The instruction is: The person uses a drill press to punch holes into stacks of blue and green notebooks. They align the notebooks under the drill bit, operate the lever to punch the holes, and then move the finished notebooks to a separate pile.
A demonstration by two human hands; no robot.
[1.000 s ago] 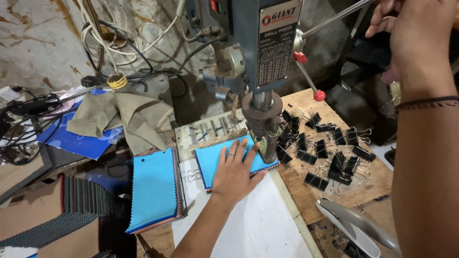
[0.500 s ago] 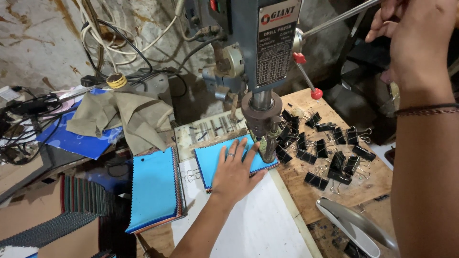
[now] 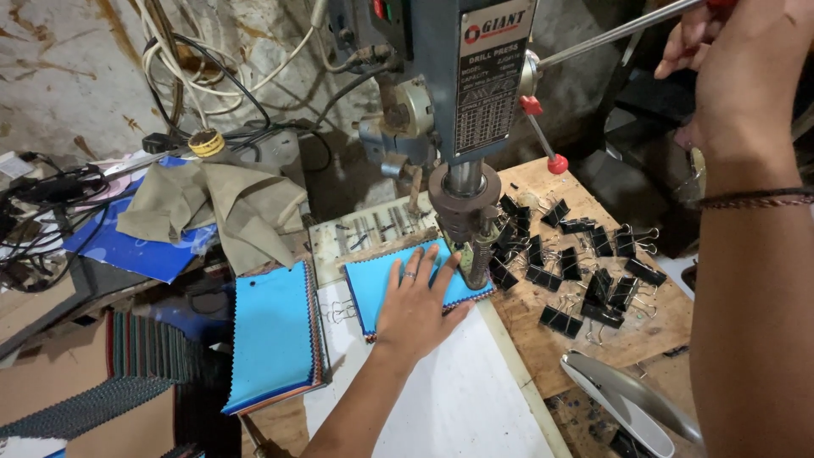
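Note:
My left hand (image 3: 418,307) lies flat, fingers spread, on a stack of blue fabric swatches (image 3: 379,282) that sits under the chuck of a blue drill press (image 3: 465,193). The drill bit is down at the stack's right corner, beside my fingertips. My right hand (image 3: 736,68) is raised at the top right, fingers closed around the press's metal feed lever (image 3: 610,34). A dark bracelet circles that wrist.
Many black binder clips (image 3: 585,271) lie on the wooden board right of the chuck. Another blue-topped swatch stack (image 3: 270,332) rests to the left, with beige cloth (image 3: 222,203), cables and dark fabric pieces behind. A white sheet (image 3: 441,399) covers the table in front.
The drill chuck has come down slightly toward the swatch stack. My left hand stays pressed on the stack and my right hand stays on the lever.

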